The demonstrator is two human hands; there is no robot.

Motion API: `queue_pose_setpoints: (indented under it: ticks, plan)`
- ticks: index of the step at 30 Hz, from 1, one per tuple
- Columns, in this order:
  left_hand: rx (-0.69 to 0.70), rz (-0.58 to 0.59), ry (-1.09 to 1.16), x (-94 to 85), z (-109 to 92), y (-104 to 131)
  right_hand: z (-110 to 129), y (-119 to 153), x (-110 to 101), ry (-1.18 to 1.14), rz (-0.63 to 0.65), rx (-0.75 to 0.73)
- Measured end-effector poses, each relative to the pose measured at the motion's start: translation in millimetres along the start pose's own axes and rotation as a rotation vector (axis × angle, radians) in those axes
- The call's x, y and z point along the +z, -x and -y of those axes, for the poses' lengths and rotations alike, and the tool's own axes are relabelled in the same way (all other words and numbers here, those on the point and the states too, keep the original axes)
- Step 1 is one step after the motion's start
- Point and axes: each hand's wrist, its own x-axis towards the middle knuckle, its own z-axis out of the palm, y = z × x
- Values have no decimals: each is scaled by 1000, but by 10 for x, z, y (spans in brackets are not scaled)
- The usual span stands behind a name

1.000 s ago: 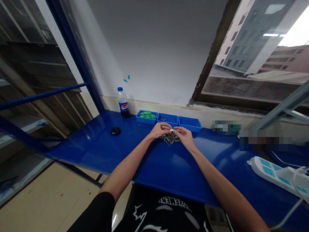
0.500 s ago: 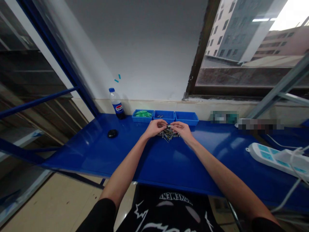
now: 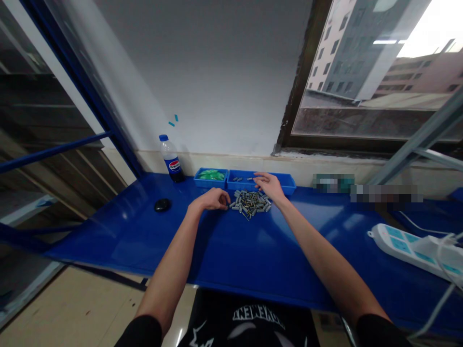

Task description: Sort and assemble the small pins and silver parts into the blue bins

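Note:
A pile of small grey cylinders and thin metal pins (image 3: 252, 203) lies on the blue table (image 3: 231, 255). My left hand (image 3: 214, 199) is at the pile's left edge, its fingers curled together on something I cannot make out. Above the pile's back right, my right hand (image 3: 268, 186) reaches over the front of the middle blue bin (image 3: 240, 185), fingers pinched near a small grey piece (image 3: 249, 179). A few similar pieces lie in that bin. Green packets (image 3: 211, 175) fill the left bin (image 3: 210, 184).
A cola bottle (image 3: 172, 161) stands at the back left, with a black rounded object (image 3: 162, 205) in front of it. On the right lies a white power strip (image 3: 405, 243) with cables. The wall and window rise behind the table.
My hands have separated: the left moved left and down to the pile's edge, the right up toward the bins. More of the pile shows, and the view has shifted slightly.

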Motion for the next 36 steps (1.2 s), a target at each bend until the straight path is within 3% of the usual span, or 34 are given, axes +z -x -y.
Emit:
queue_pose_setpoints:
  ticks: [3,6,11,14,18,23,26,32,36]
  plan:
    - [44,-55,7,-31,-43,3,58,46,-99,36,115,-10]
    - [96,-185,21,23,-141,-49,148,106,-176,72,265,30]
    - [127,-374,302,324,-356,-242,276,204,-194,38,515,75]
    - [98,-441,515,472,-418,-321,298,227,-145,-39,583,138]
    - [79,-488,664,542,-398,-343,264,234,-87,-202,544,218]
    - [89,-464,664,566,-368,-337,220,250,-85,-292,513,225]
    - [91,-473,579,565,-359,-340,186,223,-59,-283,476,227]
    - [54,-610,221,520,-267,-352,61,82,142,-234,191,126]
    - [11,-619,96,503,-205,-347,102,68,186,-184,128,156]
